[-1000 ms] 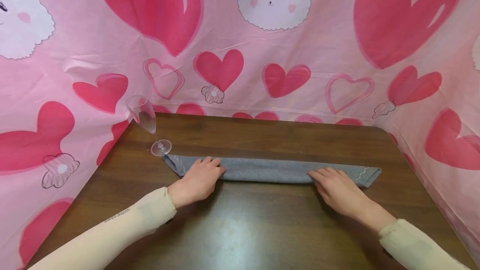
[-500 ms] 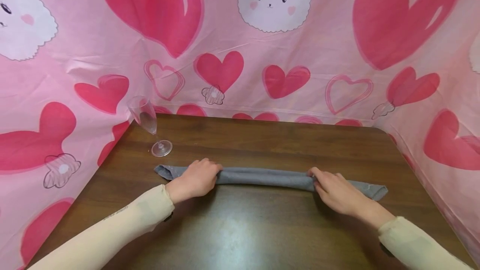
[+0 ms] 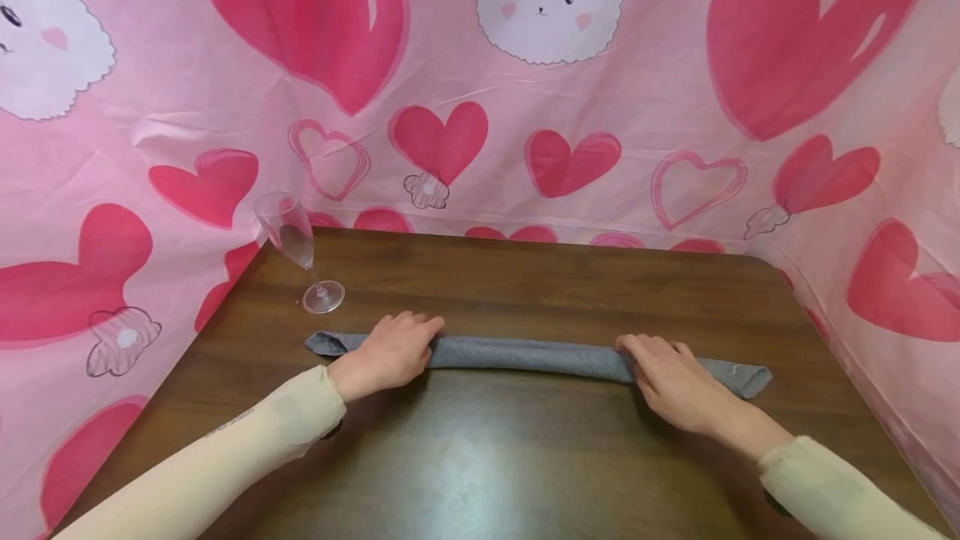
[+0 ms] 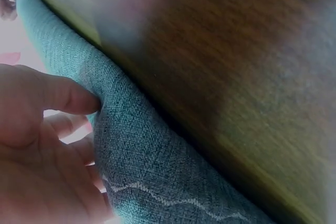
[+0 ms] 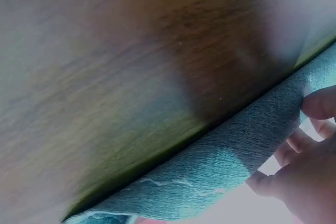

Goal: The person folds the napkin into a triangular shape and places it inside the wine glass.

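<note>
A grey cloth [image 3: 525,353] lies as a long narrow roll across the dark wooden table [image 3: 525,282], running left to right. My left hand [image 3: 392,348] holds it near its left end, with the fingers over the top and the thumb against the near side. The left wrist view shows that hand [image 4: 31,119] with the cloth [image 4: 147,150] between thumb and fingers. My right hand [image 3: 663,369] grips the roll near its right end. In the right wrist view this hand [image 5: 310,182] has its fingers curled at the cloth's [image 5: 220,166] edge.
A clear stemmed flute glass [image 3: 294,242] stands at the table's back left corner, just behind the cloth's left end. A pink sheet with hearts [image 3: 480,148] walls the table at the back and on both sides. Bare wood lies in front of the cloth.
The cloth has gone from a flat wide band to a thinner roll, drawn a little toward me. Both hands stayed on it and closed round it.
</note>
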The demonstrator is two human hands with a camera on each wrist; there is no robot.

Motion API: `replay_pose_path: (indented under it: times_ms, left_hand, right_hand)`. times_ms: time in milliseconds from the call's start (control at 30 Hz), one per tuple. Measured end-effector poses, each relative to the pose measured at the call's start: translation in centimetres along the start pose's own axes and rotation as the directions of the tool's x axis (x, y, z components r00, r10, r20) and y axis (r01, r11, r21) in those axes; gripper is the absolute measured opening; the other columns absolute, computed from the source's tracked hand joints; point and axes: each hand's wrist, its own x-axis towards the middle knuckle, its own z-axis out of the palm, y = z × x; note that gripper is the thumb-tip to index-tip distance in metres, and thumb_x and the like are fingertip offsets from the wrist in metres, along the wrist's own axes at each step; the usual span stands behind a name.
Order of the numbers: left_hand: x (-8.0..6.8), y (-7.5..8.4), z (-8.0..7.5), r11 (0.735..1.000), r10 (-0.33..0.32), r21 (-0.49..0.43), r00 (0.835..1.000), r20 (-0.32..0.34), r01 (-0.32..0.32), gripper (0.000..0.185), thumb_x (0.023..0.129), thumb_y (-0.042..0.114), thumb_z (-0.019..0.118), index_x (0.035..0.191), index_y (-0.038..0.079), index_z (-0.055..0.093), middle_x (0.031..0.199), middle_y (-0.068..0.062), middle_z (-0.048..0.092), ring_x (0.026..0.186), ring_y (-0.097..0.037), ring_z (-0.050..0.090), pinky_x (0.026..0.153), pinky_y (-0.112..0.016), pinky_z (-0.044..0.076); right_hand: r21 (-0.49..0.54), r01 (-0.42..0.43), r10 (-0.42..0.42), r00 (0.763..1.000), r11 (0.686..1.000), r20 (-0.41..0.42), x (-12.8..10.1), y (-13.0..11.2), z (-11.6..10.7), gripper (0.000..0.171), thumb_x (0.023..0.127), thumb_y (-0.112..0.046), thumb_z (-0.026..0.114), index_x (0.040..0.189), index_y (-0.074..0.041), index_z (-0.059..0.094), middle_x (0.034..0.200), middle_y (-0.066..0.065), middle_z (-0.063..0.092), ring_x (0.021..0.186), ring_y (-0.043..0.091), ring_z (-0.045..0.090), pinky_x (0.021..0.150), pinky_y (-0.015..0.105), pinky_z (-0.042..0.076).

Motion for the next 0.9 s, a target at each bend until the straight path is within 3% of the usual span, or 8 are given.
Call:
replay_pose_path:
  times_ms: [167, 300, 533, 667, 800, 900]
  left_hand:
    - [0.2, -0.2, 0.2, 1.0, 0.008, 0.022, 1.0, -0.014, -0.007, 0.026, 0.095, 0.011, 0.075, 0.121, 0.012, 0.069, 0.111, -0.011, 0.068, 0.105, -0.035, 0.063, 0.083, -0.056, 0.051]
    - [0.1, -0.4, 0.4, 0.999, 0.017, 0.031, 0.997, -0.075, -0.014, 0.029, 0.093, 0.012, 0.078, 0.119, 0.011, 0.067, 0.108, -0.01, 0.063, 0.105, -0.033, 0.059, 0.082, -0.052, 0.05]
    - [0.2, -0.8, 0.4, 0.997, 0.073, 0.056, 0.974, -0.213, -0.062, 0.019, 0.086, 0.006, 0.081, 0.093, 0.013, 0.065, 0.089, -0.004, 0.056, 0.087, -0.029, 0.058, 0.07, -0.044, 0.047]
    - [0.2, -0.9, 0.3, 0.995, 0.1, 0.005, 0.978, -0.186, -0.1, 0.017, 0.086, 0.001, 0.08, 0.09, 0.012, 0.067, 0.085, -0.002, 0.055, 0.081, -0.025, 0.058, 0.069, -0.041, 0.052]
    - [-0.2, -0.9, 0.2, 0.994, 0.1, -0.025, 0.987, -0.126, -0.103, 0.013, 0.089, 0.004, 0.077, 0.1, 0.009, 0.072, 0.093, -0.005, 0.061, 0.088, -0.026, 0.061, 0.078, -0.044, 0.055]
    - [-0.7, -0.9, -0.1, 0.994, 0.104, -0.024, 0.99, -0.094, -0.106, 0.021, 0.088, 0.008, 0.077, 0.109, 0.008, 0.074, 0.101, -0.007, 0.063, 0.094, -0.027, 0.061, 0.083, -0.046, 0.054]
  right_hand:
    - [-0.048, 0.048, -0.049, 0.998, 0.998, -0.031, -0.3, 0.2, 0.0, 0.045, 0.094, 0.001, 0.069, 0.137, -0.01, 0.063, 0.127, 0.006, 0.064, 0.118, 0.032, 0.061, 0.091, 0.066, 0.045]
    - [-0.069, 0.056, -0.058, 0.998, 0.996, -0.032, -0.5, 0.5, -0.1, 0.049, 0.093, -0.002, 0.072, 0.14, -0.009, 0.064, 0.127, 0.008, 0.064, 0.117, 0.033, 0.061, 0.091, 0.066, 0.045]
    - [-0.109, 0.049, -0.051, 0.999, 0.993, -0.012, -0.8, 0.6, 0.0, 0.054, 0.093, -0.009, 0.069, 0.146, -0.01, 0.062, 0.131, 0.011, 0.06, 0.123, 0.035, 0.057, 0.095, 0.066, 0.042]
    - [-0.121, 0.056, -0.057, 0.998, 0.991, -0.006, -0.7, 0.6, 0.0, 0.059, 0.088, -0.011, 0.07, 0.147, -0.01, 0.061, 0.129, 0.011, 0.056, 0.124, 0.035, 0.051, 0.095, 0.065, 0.041]
    - [-0.144, 0.076, -0.076, 0.997, 0.987, 0.009, -0.7, 0.8, -0.2, 0.062, 0.086, -0.011, 0.073, 0.148, -0.009, 0.061, 0.126, 0.011, 0.053, 0.121, 0.035, 0.05, 0.093, 0.065, 0.04]
    - [-0.151, 0.091, -0.091, 0.996, 0.984, 0.009, -0.7, 1.2, -0.4, 0.062, 0.086, -0.008, 0.074, 0.147, -0.008, 0.062, 0.125, 0.01, 0.054, 0.118, 0.034, 0.052, 0.092, 0.064, 0.04]
